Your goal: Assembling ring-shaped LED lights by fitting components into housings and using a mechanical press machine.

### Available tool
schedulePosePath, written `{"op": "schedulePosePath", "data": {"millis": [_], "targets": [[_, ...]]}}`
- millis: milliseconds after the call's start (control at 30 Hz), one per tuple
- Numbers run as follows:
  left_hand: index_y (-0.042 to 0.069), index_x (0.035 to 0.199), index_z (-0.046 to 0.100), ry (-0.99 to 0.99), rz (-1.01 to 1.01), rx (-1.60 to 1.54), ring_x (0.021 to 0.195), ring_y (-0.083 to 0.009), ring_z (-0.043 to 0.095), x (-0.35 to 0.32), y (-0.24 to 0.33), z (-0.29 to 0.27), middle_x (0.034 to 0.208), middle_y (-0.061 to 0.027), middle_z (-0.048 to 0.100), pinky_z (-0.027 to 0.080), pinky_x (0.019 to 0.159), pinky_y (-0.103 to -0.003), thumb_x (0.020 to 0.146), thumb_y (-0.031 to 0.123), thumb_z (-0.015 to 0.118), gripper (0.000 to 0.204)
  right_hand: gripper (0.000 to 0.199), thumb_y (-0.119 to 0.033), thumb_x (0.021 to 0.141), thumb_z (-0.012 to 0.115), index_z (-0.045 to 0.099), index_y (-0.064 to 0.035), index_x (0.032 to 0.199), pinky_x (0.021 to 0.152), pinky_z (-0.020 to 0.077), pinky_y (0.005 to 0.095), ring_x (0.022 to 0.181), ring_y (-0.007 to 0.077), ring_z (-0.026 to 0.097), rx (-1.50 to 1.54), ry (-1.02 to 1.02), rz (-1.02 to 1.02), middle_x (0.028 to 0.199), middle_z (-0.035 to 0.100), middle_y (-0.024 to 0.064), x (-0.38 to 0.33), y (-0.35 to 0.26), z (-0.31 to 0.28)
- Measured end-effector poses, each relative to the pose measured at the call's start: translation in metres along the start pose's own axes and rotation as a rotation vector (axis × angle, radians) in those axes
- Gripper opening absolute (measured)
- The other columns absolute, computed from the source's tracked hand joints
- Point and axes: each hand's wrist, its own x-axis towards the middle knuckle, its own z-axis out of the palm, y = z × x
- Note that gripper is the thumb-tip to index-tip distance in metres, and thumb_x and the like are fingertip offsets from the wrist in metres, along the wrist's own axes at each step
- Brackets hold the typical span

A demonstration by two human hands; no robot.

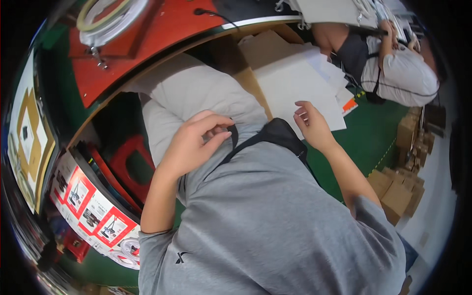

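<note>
I am seated, with a black waist pouch (pixel 282 133) resting across my lap. From it a black strap (pixel 235 137) runs to the left, and a short end of it stands up at the fingertips of my left hand (pixel 197 140). Thumb and forefinger of that hand are closed around this end; part of the grip is hidden. My right hand (pixel 313 125) hovers to the right of the pouch, beside a stack of white sheets (pixel 285 83). It holds nothing, its fingers loosely bent and apart.
Ahead is a red-topped table (pixel 172 24) with coiled white cable (pixel 110 29) on it. A red stool (pixel 132 160) and a printed box (pixel 93 211) stand on the left. Cardboard boxes (pixel 396 196) line the right; another person (pixel 398 73) sits at the far right.
</note>
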Motion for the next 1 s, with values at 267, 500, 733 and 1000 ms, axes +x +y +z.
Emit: {"op": "schedulePosePath", "data": {"millis": [267, 500, 733, 1000], "targets": [[0.003, 0.115, 0.072, -0.104, 0.005, 0.115, 0.090, -0.0235, 0.068, 0.007, 0.007, 0.014, 0.105, -0.0095, 0.068, 0.055, 0.076, -0.033, 0.090, 0.011, 0.077, 0.027, 0.030, -0.009, 0.099, 0.062, 0.063, -0.0010, 0.128, 0.085, 0.0568, 0.0366, 0.096, 0.0239, 0.069, 0.064, -0.246, 0.401, 0.106, 0.071, 0.0132, -0.052, 0.094, 0.016], [0.004, 0.116, 0.072, -0.100, -0.020, 0.119, 0.093, -0.0180, 0.063, -0.005, 0.008, 0.020, 0.110, -0.0062, 0.067, 0.050, 0.077, -0.028, 0.085, 0.010, 0.083, 0.033, 0.035, -0.005, 0.101, 0.053, 0.059, -0.0064, 0.135, 0.090, 0.0611, 0.0458, 0.101, 0.0212, 0.068, 0.645, -0.764, 0.859, 0.118, 0.067, 0.0063, -0.053, 0.088, -0.005], [0.003, 0.117, 0.072, -0.114, -0.105, 0.077, 0.093, -0.0157, 0.062, -0.003, 0.008, 0.023, 0.112, -0.0064, 0.066, 0.049, 0.078, -0.028, 0.083, 0.007, 0.084, 0.036, 0.043, -0.013, 0.098, 0.063, 0.056, -0.0047, 0.140, 0.085, 0.0616, 0.0427, 0.099, 0.0208, 0.069, 0.707, -0.776, 0.882, 0.118, 0.067, 0.0088, -0.032, 0.089, -0.008], [0.003, 0.116, 0.072, -0.129, -0.108, 0.054, 0.092, -0.0150, 0.062, 0.002, 0.005, 0.027, 0.113, -0.0064, 0.066, 0.049, 0.079, -0.027, 0.081, 0.007, 0.085, 0.038, 0.038, -0.013, 0.094, 0.069, 0.066, -0.0049, 0.131, 0.068, 0.0593, 0.0338, 0.080, 0.0174, 0.070, 0.379, -0.735, 0.470, 0.101, 0.072, 0.0069, -0.026, 0.143, 0.067]]}}
